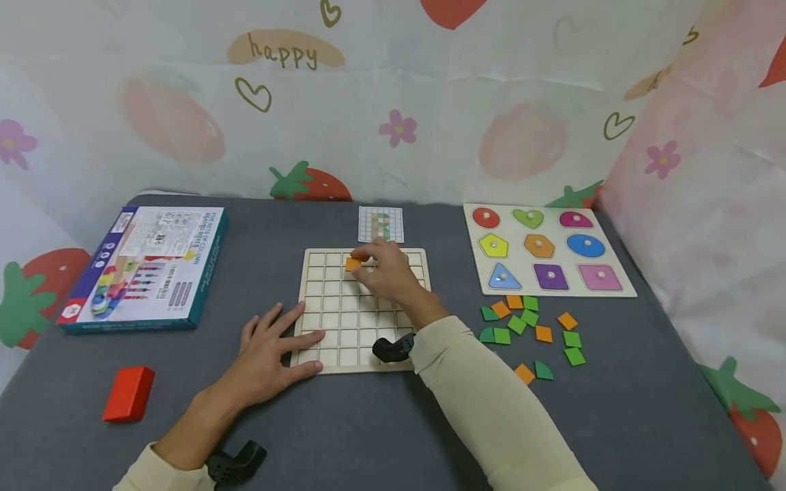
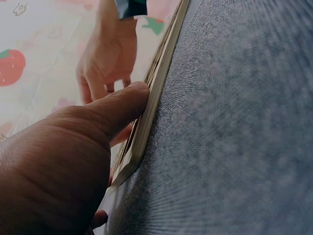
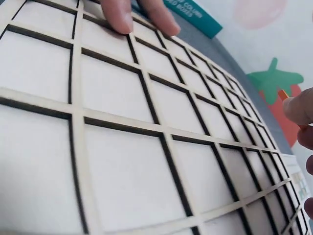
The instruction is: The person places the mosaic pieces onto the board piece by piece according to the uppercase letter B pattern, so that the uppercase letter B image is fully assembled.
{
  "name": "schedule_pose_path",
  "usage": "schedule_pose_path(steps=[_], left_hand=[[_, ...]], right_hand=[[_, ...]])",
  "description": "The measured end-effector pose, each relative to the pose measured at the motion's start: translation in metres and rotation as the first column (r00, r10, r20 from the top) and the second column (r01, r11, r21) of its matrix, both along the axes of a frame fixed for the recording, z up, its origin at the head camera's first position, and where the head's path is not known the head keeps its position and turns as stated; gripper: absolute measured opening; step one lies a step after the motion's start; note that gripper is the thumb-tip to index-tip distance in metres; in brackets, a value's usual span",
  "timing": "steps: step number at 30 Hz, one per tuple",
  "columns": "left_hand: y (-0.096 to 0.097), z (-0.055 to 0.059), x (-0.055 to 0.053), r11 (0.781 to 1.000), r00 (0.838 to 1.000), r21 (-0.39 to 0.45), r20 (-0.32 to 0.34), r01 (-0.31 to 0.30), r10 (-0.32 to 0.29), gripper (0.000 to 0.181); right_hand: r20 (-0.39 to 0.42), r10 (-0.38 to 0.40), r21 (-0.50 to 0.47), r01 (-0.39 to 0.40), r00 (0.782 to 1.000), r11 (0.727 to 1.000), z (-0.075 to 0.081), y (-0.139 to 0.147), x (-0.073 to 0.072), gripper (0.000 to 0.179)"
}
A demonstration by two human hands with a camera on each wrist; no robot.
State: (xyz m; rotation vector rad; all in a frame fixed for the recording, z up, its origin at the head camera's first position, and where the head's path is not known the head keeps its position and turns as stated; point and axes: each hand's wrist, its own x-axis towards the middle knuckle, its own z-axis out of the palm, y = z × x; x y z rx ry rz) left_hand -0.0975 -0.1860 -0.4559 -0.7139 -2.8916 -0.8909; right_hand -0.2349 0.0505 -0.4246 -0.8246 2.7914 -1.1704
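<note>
A square wooden grid board (image 1: 344,339) lies on the grey cloth in front of me. My left hand (image 1: 267,354) rests on its left edge, fingers spread and straight. In the left wrist view the thumb (image 2: 122,105) touches the board's side. Over the far rows, my right hand (image 1: 389,273) pinches a small orange square tile (image 1: 353,263) between thumb and fingers. The right wrist view shows that tile (image 3: 283,95) standing above the grid. Just behind the board lies a small card (image 1: 365,225) with a grid and a green and orange pattern.
Several loose green and orange tiles (image 1: 517,324) lie right of the board, some square, some rounded. Beyond them is a knobbed shape puzzle (image 1: 510,262). A flat box (image 1: 166,266) lies at the left, a red block (image 1: 128,394) nearer me. A printed cloth hangs behind.
</note>
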Motion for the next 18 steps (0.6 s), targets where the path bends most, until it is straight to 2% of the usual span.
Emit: schedule_pose_path(steps=[7,13,18], left_hand=[[0.000,0.000,0.000,1.000,1.000,0.007,-0.005,-0.001,0.001,0.050],[0.000,0.000,0.000,1.000,1.000,0.008,-0.007,-0.002,0.002,0.050],[0.000,0.000,0.000,1.000,1.000,0.010,0.001,-0.001,0.001,0.050]], right_hand=[[0.040,-0.048,0.079,0.045,0.998,0.996,-0.007,-0.008,0.000,0.029],[0.007,-0.087,0.177,0.084,0.996,0.981,-0.011,-0.014,-0.001,0.026],[0.011,-0.115,0.250,0.109,0.993,0.962,-0.011,-0.017,-0.002,0.027]])
